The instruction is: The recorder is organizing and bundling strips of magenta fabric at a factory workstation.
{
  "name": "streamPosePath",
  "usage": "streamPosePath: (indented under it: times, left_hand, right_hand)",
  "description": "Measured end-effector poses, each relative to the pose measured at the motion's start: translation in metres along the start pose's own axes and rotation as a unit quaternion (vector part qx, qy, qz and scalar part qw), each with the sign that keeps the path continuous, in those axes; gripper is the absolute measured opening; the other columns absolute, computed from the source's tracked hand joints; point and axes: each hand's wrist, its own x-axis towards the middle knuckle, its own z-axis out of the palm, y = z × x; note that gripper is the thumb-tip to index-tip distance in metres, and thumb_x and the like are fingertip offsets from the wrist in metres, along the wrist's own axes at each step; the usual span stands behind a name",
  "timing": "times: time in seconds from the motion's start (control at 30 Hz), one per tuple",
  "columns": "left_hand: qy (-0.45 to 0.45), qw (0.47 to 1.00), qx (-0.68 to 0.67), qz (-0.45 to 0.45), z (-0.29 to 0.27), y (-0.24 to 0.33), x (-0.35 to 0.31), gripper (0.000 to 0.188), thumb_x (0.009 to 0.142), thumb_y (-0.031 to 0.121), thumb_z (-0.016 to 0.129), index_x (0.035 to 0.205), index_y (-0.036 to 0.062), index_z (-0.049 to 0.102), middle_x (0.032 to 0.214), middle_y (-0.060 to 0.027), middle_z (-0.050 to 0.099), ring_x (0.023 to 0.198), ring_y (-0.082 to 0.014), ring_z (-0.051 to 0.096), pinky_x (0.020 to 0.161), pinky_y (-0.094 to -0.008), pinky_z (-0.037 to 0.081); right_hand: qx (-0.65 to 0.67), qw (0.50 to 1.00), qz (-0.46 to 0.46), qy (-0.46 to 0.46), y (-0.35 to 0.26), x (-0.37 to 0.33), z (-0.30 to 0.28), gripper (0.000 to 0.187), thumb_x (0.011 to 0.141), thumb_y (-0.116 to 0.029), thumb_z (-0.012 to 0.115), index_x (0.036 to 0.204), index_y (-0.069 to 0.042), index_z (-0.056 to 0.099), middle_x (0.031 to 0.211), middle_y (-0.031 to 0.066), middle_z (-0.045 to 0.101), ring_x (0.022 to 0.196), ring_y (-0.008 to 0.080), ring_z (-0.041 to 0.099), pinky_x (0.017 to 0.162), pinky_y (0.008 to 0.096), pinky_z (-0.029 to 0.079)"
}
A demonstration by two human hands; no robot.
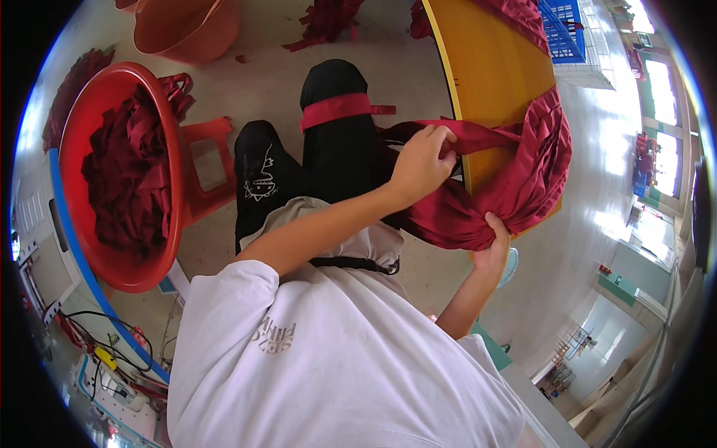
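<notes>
Pale floor [586,175] extends around the yellow table [489,86]. Beyond the table's right edge, the floor reflects light and bright windows [660,93] form a row. Beyond the left edge: a red stool [209,204].

1. At about 3 o'clock, dark-red cloth [534,172] lies bunched over the edge of a yellow tabletop [499,78].
2. Between 1 and 2 o'clock, the left hand [420,168] pinches a folded strip of that cloth.
3. Just past 3 o'clock, the right hand [491,245] grips the gathered lower part, thumb on top.
4. At 12 o'clock, a red band [336,110] crosses one black-covered knee.
5. Past 9 o'clock, a red basin [176,201] holds cloth pieces [131,179], beside a red stool [207,132].
6. Near 11 o'clock stands a reddish bucket [220,37].
</notes>
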Motion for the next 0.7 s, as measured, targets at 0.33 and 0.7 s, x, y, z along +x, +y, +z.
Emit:
streamPosePath:
  times: [0.33,0.7]
  left_hand:
    - [-0.100,0.995,-0.019,0.000,0.003,0.003,-0.010,0.013,0.086,0.012,0.066,0.089,0.0020,0.058,0.079,-0.0180,0.065,0.082,-0.0399,0.061,0.071,-0.0456,0.048]
    - [-0.223,0.962,0.021,0.157,0.009,0.042,-0.064,0.007,0.081,0.008,0.066,0.086,0.0036,0.066,0.084,-0.0118,0.062,0.079,-0.0350,0.063,0.069,-0.0432,0.051]
  right_hand:
    - [-0.012,1.000,0.008,-0.004,0.003,0.005,-0.012,0.054,0.079,-0.001,0.071,0.129,0.001,0.054,0.116,0.0108,0.067,0.106,0.0275,0.065,0.098,0.0414,0.052]
    - [-0.045,0.999,-0.007,0.021,-0.004,0.003,0.006,0.069,0.078,-0.003,0.077,0.139,-0.003,0.046,0.126,0.0102,0.061,0.109,0.0250,0.063,0.094,0.0387,0.052]
